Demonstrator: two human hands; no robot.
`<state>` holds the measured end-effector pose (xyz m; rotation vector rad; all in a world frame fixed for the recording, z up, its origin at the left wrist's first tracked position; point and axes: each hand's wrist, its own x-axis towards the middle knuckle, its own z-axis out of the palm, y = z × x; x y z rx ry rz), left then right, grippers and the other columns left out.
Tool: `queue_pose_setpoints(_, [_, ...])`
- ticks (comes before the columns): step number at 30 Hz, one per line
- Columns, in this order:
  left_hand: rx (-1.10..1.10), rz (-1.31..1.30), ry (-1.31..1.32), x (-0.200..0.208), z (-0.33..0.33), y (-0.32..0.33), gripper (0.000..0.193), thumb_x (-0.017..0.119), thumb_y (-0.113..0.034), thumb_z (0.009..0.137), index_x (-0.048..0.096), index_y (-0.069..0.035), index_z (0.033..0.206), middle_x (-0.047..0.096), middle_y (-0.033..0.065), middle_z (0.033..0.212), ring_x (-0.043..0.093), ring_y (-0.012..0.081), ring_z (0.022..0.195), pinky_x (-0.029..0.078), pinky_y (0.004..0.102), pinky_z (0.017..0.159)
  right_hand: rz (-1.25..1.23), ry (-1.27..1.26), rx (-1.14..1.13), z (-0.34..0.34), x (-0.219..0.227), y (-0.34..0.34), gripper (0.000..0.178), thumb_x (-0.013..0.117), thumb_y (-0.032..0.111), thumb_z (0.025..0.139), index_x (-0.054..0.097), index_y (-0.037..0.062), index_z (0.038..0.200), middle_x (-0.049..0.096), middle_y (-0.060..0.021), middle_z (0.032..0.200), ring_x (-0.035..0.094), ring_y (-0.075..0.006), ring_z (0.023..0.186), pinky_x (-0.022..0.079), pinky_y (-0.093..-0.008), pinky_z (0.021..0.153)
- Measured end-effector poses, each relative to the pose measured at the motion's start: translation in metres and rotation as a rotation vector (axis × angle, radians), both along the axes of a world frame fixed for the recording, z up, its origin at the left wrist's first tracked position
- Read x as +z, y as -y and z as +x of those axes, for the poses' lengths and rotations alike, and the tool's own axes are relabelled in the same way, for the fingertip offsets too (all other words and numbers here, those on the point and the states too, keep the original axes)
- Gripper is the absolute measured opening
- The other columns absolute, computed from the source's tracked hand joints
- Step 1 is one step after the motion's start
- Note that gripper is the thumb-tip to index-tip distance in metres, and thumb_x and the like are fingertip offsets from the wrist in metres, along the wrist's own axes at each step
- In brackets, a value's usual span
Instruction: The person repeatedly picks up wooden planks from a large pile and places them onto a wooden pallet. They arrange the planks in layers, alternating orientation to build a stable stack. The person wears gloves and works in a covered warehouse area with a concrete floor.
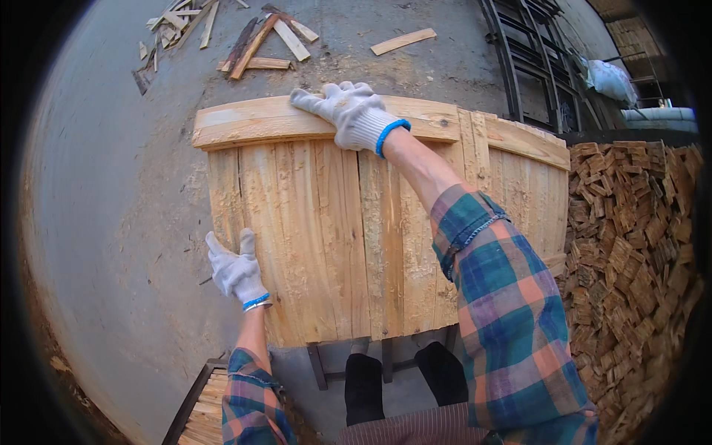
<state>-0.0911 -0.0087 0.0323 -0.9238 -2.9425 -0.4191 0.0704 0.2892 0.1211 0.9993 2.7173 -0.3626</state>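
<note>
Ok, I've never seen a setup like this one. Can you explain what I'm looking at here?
There is no machine here, only a person working with two gloved hands. The one picture comes from a wide fisheye camera worn on the head, looking down, so straight edges bend toward the rim.

The right hand lies across a long board at the far edge of a surface of wooden planks; whether it grips that board, I cannot tell. The left hand is at the left edge of the planks, its fingers spread.

Beyond, wood scraps lie on the floor. On the right is a big pile of small wood pieces.
</note>
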Motion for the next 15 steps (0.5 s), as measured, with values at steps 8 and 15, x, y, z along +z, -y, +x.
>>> queue_pose_setpoints(8, [0.226, 0.34, 0.61, -0.002, -0.054, 0.056, 0.064, 0.038, -0.048, 0.104, 0.039, 0.001, 0.146, 0.059, 0.0188, 0.127, 0.059, 0.0318, 0.114, 0.048, 0.0432, 0.099, -0.163, -0.259, -0.074, 0.088, 0.019, 0.177, 0.043, 0.047, 0.023, 0.1, 0.048, 0.0358, 0.142, 0.054, -0.0144, 0.119, 0.057, -0.0331, 0.107, 0.045, -0.0412, 0.097])
queue_pose_setpoints(15, [0.087, 0.255, 0.744, 0.071, 0.021, 0.125, 0.055, 0.05, -0.039, 0.103, 0.047, -0.001, 0.142, 0.055, 0.0188, 0.137, 0.054, 0.0254, 0.122, 0.041, 0.037, 0.107, -0.158, -0.348, -0.121, 0.127, -0.04, 0.34, 0.038, 0.044, 0.026, 0.1, 0.055, 0.0313, 0.136, 0.052, -0.0172, 0.128, 0.05, -0.0333, 0.123, 0.034, -0.0501, 0.109])
